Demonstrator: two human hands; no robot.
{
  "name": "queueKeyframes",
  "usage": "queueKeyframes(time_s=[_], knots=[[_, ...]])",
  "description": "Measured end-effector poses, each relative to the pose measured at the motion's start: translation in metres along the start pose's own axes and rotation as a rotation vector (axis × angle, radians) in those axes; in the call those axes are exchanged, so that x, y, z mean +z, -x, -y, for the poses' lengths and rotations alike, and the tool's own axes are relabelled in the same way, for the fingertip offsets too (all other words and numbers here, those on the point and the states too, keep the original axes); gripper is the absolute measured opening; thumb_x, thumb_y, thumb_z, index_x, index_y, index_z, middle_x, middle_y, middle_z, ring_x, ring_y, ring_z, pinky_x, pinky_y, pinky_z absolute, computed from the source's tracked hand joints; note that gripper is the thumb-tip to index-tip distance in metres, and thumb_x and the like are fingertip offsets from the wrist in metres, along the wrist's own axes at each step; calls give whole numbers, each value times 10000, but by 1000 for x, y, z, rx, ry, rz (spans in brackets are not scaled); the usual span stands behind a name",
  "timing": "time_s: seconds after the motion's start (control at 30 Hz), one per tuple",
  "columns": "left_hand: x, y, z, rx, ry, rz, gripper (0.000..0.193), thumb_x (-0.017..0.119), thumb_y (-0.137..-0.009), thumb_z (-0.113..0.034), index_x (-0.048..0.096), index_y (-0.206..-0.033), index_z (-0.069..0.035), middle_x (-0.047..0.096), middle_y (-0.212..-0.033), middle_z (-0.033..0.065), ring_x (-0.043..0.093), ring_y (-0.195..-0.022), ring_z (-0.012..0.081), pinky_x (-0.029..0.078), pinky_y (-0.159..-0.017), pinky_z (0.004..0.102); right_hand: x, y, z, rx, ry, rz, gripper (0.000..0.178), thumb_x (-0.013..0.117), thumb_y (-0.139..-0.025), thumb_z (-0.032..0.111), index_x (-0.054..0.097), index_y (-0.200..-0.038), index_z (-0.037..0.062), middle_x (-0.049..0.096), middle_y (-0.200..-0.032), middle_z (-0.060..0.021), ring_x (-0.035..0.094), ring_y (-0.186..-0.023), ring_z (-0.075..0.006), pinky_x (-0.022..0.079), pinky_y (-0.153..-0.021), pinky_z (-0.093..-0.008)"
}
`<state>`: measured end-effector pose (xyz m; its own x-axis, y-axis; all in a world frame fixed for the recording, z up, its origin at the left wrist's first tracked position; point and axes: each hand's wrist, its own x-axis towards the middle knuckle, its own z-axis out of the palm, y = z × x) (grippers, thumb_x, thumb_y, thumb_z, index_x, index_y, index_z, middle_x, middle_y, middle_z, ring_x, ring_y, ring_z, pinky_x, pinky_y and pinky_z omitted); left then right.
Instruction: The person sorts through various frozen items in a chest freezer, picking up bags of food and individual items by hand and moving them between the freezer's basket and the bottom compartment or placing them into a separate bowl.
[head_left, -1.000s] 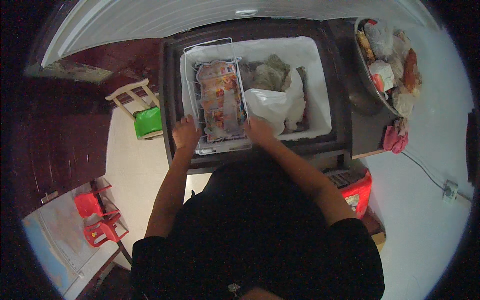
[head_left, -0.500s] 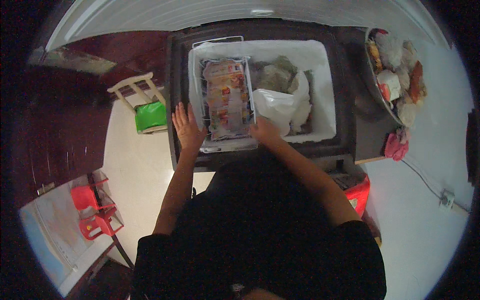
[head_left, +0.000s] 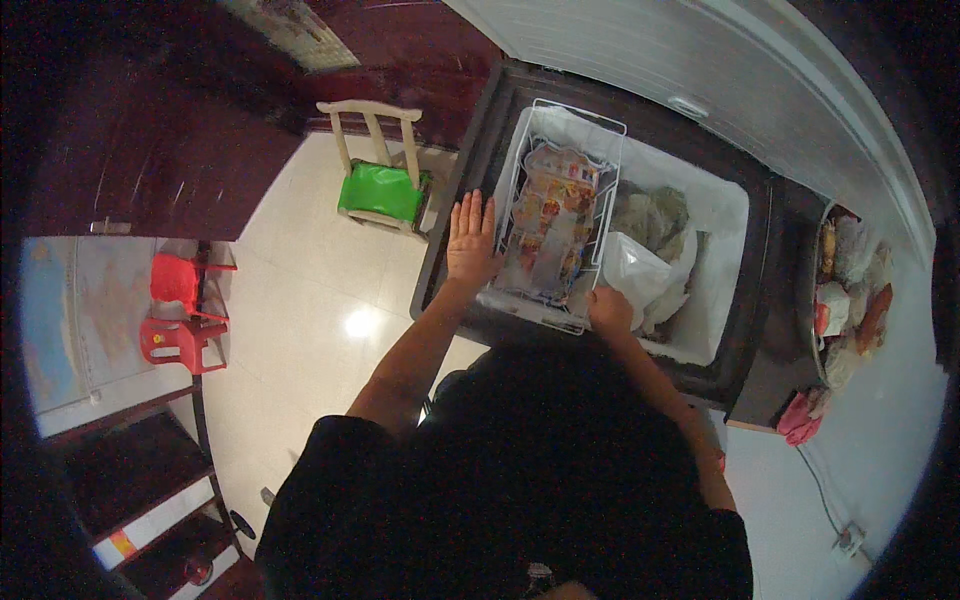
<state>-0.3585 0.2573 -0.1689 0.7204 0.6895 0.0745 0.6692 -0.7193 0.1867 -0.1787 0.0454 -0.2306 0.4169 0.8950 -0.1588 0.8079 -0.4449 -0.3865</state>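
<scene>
An open chest freezer [head_left: 735, 240] with a white, frosty inside stands in front of me. In its left part sits a white wire basket [head_left: 580, 114] filled with flat printed food packages [head_left: 555, 215]. My left hand [head_left: 472, 240] lies flat on the freezer's left rim beside the basket, fingers stretched out and holding nothing. At the basket's near right corner, my right hand [head_left: 611, 310] is closed with its fingers curled on the wire edge. To the basket's right, a white plastic bag [head_left: 635, 268] and greyish bagged items [head_left: 655, 215] lie deeper inside.
The raised freezer lid [head_left: 640, 60] rises at the far side. A wooden chair with a green seat [head_left: 383, 192] stands to the left, with red plastic chairs [head_left: 178, 345] beyond. On the right, a large round tray holds several bagged foods [head_left: 850, 270] near a pink cloth [head_left: 800, 415].
The view has turned, so the freezer appears tilted and farther right. My left hand stays flat on the rim. My right hand, blurred before, now shows closed at the basket's near right corner.
</scene>
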Motion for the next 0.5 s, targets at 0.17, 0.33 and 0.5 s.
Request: queueKeyframes(time_s=[0.17,0.33,0.5], knots=[[1,3,2,7,-32,-4,860,684,-669,-346,273,-1336,8,196,-1416,196,168,-1327,323,81,-1096,440,39,2,-25,-202,76,-102,216,497,-830,249,576,-767,58,566,-736,-139,568,-683,-349,451,-602,-474],[4,24,-3,51,-185,55,597,559,-759,-252,382,-1266,7,256,-1386,182,229,-1299,311,149,-1077,424,64,0,-50,-58,-69,-88,281,503,-838,315,582,-846,45,610,-810,-161,589,-760,-356,450,-676,-468],[18,57,-21,-15,-112,42,476,479,-799,-184,415,-1221,26,481,-1204,162,433,-1134,273,283,-990,408,-3,-7,-1,269,-196,190,335,511,-837,363,587,-865,38,622,-837,-174,592,-798,-363,445,-716,-466]])
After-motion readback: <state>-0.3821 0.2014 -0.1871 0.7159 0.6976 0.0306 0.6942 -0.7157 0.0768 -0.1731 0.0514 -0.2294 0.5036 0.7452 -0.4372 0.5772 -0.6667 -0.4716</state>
